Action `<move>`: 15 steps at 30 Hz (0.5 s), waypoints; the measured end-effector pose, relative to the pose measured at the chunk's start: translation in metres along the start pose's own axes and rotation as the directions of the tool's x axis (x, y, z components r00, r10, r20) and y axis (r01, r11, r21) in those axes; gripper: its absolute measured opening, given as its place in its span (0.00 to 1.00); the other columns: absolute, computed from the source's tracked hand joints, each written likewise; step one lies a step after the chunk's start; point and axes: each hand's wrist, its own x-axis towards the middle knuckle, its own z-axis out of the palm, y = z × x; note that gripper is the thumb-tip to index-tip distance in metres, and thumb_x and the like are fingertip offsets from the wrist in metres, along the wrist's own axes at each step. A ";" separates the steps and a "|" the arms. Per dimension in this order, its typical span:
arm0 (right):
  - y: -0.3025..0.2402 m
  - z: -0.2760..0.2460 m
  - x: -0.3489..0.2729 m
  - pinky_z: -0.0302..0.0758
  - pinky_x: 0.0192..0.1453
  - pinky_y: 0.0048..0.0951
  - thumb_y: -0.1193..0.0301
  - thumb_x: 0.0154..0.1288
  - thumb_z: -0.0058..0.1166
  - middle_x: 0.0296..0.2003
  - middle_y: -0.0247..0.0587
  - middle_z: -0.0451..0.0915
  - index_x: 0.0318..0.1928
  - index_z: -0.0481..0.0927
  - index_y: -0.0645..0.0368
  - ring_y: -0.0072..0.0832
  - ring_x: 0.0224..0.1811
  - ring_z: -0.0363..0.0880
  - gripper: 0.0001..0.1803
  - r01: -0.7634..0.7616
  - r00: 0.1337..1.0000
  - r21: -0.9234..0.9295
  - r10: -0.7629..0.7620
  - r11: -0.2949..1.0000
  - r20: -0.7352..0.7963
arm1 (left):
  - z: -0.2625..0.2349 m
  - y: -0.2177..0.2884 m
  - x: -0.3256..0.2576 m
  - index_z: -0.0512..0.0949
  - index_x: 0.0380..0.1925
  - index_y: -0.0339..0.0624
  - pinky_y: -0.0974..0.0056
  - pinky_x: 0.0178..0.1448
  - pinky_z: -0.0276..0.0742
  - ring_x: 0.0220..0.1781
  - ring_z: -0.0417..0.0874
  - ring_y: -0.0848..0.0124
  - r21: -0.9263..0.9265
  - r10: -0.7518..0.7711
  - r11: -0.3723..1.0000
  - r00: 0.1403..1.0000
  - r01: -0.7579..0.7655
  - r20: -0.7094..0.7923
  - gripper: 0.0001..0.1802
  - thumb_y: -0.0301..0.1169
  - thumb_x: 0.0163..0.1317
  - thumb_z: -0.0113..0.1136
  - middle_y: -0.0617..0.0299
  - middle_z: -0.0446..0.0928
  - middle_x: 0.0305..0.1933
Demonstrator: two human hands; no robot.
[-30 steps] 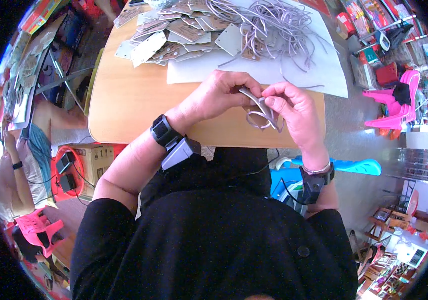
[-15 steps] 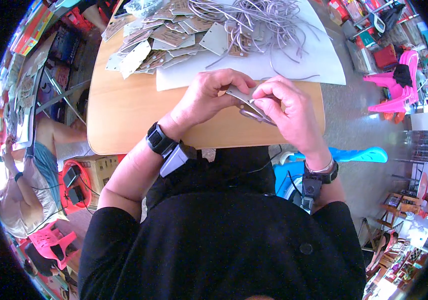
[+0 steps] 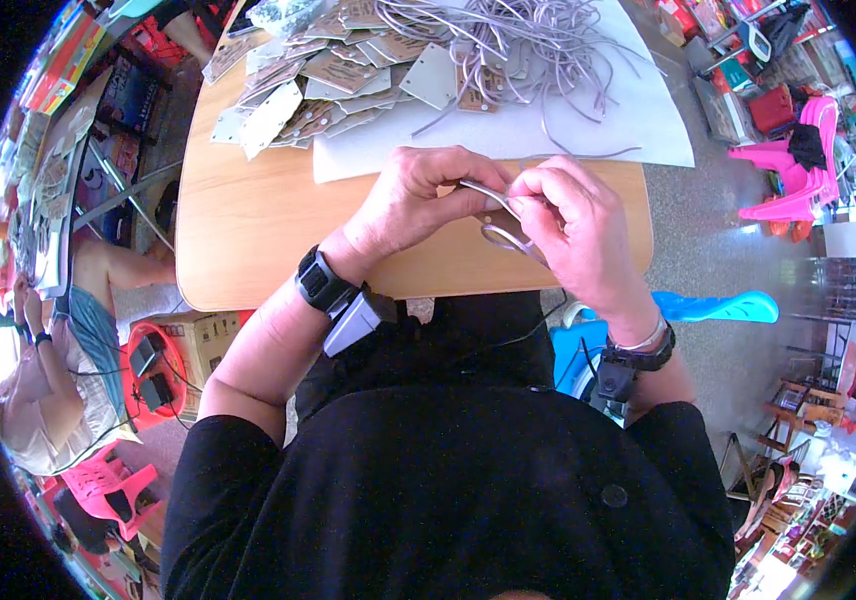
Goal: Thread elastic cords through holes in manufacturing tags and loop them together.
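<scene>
My left hand [image 3: 416, 203] pinches a thin grey tag [image 3: 484, 189], seen almost edge-on above the near part of the table. Close on its right, the fingers of my right hand [image 3: 580, 222] are pressed together on a grey-purple cord [image 3: 508, 238]. A loop of that cord hangs below the tag, between the hands. Whether the cord passes through a hole in the tag is hidden by my fingers. Beyond my hands lie a heap of similar brown and pale tags [image 3: 350, 72] and a tangle of loose cords [image 3: 538, 45].
The wooden table [image 3: 258, 235] carries a white sheet [image 3: 628, 130] under the cords. A clear plastic bag [image 3: 283, 14] lies at the far left. Blue plastic seating [image 3: 718, 307] and a pink chair [image 3: 808, 165] stand right. Another person [image 3: 43, 390] sits at left.
The tag has tilted from showing its face to nearly edge-on. My right hand has shifted slightly, and the cord loop below shows more openly.
</scene>
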 end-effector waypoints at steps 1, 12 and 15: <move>0.000 0.000 0.000 0.72 0.35 0.38 0.79 0.58 0.52 0.29 0.43 0.73 0.32 0.73 0.61 0.40 0.31 0.75 0.02 0.001 1.000 0.002 -0.001 1.000 0.002 | 0.000 0.000 -0.001 0.81 0.36 0.39 0.68 0.46 0.78 0.40 0.83 0.72 0.001 -0.002 1.000 1.000 0.002 -0.002 0.08 0.22 0.53 0.63 0.60 0.83 0.37; 0.008 -0.003 0.008 0.72 0.38 0.37 0.77 0.61 0.48 0.30 0.45 0.73 0.33 0.73 0.63 0.43 0.33 0.75 0.02 0.002 0.990 0.054 -0.010 0.999 0.143 | -0.001 0.000 -0.004 0.81 0.37 0.35 0.70 0.41 0.78 0.35 0.81 0.76 -0.025 -0.133 0.991 0.989 0.135 0.072 0.09 0.26 0.58 0.61 0.59 0.82 0.32; 0.009 -0.004 0.007 0.72 0.39 0.36 0.77 0.61 0.49 0.31 0.45 0.74 0.35 0.73 0.63 0.41 0.34 0.76 0.03 -0.001 0.985 0.071 -0.012 0.997 0.174 | -0.002 0.001 -0.003 0.81 0.38 0.34 0.70 0.41 0.78 0.35 0.82 0.76 -0.040 -0.135 0.989 0.985 0.140 0.106 0.09 0.27 0.58 0.61 0.59 0.83 0.32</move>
